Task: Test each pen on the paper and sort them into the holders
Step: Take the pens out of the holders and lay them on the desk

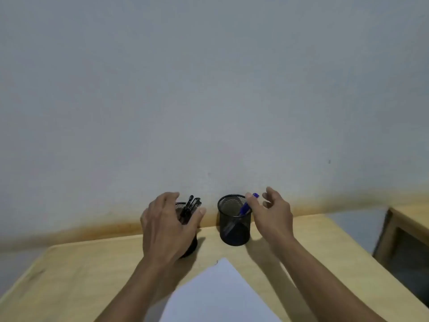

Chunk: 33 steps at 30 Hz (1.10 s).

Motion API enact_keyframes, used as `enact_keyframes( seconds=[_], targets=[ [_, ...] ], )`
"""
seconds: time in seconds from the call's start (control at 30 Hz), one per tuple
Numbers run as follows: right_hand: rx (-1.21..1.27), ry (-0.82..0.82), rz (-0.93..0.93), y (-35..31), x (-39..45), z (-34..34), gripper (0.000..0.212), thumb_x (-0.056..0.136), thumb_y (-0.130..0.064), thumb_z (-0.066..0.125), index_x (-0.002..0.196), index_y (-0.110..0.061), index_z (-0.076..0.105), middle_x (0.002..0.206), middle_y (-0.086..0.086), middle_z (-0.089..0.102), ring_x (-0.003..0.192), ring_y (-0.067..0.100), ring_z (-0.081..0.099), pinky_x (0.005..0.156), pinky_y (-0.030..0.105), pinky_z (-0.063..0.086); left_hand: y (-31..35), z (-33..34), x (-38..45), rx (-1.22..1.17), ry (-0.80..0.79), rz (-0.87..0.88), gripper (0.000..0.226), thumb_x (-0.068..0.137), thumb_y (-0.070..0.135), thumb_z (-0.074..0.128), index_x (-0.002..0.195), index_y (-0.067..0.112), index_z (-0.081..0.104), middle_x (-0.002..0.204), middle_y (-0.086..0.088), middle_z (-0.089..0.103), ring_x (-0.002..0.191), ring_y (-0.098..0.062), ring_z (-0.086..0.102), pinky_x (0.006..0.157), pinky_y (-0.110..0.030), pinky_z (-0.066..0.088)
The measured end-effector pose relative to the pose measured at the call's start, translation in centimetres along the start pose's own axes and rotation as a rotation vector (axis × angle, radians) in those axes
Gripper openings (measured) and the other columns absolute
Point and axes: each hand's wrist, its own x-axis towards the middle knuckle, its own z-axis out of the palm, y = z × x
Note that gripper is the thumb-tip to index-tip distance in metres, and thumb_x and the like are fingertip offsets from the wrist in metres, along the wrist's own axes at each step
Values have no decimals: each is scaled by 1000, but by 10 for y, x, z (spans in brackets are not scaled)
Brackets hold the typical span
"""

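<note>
Two black mesh holders stand at the table's far edge by the wall. My left hand [167,225] wraps around the left holder [191,246], thumb on its right side, and hides most of it. Several black pens [190,206] stick out of its top. The right holder [234,225] holds a blue pen [247,206] that leans to the right against the rim. My right hand [271,214] hovers just right of that holder with fingers spread, its thumb tip beside the pen's top. A white sheet of paper [220,293] lies on the table in front of me.
The light wooden table [81,270] runs up to a plain grey wall [209,89]. To the right, past a gap, stands another piece of wooden furniture [404,231].
</note>
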Motion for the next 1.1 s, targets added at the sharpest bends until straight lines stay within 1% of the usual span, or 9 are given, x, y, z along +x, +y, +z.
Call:
enact_keyframes(
  seconds=[0.17, 0.3, 0.43, 0.53, 0.63, 0.77, 0.93, 1.03, 1.1],
  targets=[
    [128, 67, 118, 30, 15, 27, 60, 76, -50, 83, 127, -21, 69, 123, 1, 72, 115, 20, 67, 102, 44, 53, 11, 30, 7, 100, 25, -42, 55, 75, 68, 60, 109, 26, 66, 115, 3, 57, 111, -22, 50, 106, -45, 29],
    [259, 85, 114, 52, 26, 43, 73, 48, -83, 80, 104, -37, 75, 107, -5, 76, 101, 21, 74, 91, 48, 59, 13, 39, 13, 125, 62, -122, 39, 81, 59, 61, 103, 28, 66, 112, 4, 57, 112, -21, 48, 109, -46, 24],
    [275, 22, 32, 49, 19, 47, 47, 67, -79, 72, 94, -40, 72, 119, -3, 67, 111, 23, 68, 97, 52, 55, 14, 43, 14, 191, 44, -124, 35, 86, 60, 52, 95, 28, 65, 107, 5, 59, 109, -21, 48, 108, -47, 22],
    [142, -12, -78, 39, 11, 42, 15, 93, -58, 59, 90, -43, 61, 132, -9, 51, 131, 21, 49, 111, 45, 43, 12, 44, 12, 328, 38, -72, 43, 91, 62, 42, 95, 26, 66, 104, 3, 62, 105, -23, 50, 106, -49, 22],
    [14, -45, -162, 32, 13, 38, 25, 104, -41, 48, 94, -28, 67, 140, -13, 40, 138, 13, 29, 108, 27, 29, 11, 44, 12, 336, 92, -3, 43, 97, 56, 38, 92, 23, 65, 97, 2, 64, 99, -24, 52, 105, -52, 24],
    [67, -52, -251, 16, 16, 38, 26, 106, -38, 48, 94, -56, 64, 132, 4, 61, 136, 20, 41, 111, 40, 39, 19, 38, 19, 246, 87, -11, 43, 101, 51, 31, 89, 21, 60, 96, 2, 62, 103, -24, 49, 107, -53, 19],
    [129, 45, -407, -38, 19, 20, 26, 106, -40, 48, 100, -21, 66, 91, -20, 67, 84, -17, 59, 77, 12, 45, 42, 0, 33, -150, 279, 30, 29, 100, 46, 41, 84, 22, 43, 88, 5, 51, 100, -23, 48, 103, -49, 20],
    [221, 74, -519, -73, 9, -4, 24, 105, -37, 49, 93, -23, 65, 88, -14, 71, 89, -6, 68, 84, 19, 52, 52, -50, 26, -311, 487, 219, 27, 99, 39, 47, 83, 17, 45, 80, 3, 44, 81, -22, 44, 82, -35, 31],
    [150, 10, -591, -83, -5, -26, 25, 105, -38, 50, 93, -22, 65, 86, -11, 72, 90, 5, 73, 84, 26, 55, 44, -78, 11, -339, 456, 316, 30, 100, 35, 48, 84, 10, 50, 76, 0, 44, 71, -19, 43, 70, -24, 32]
  ],
)
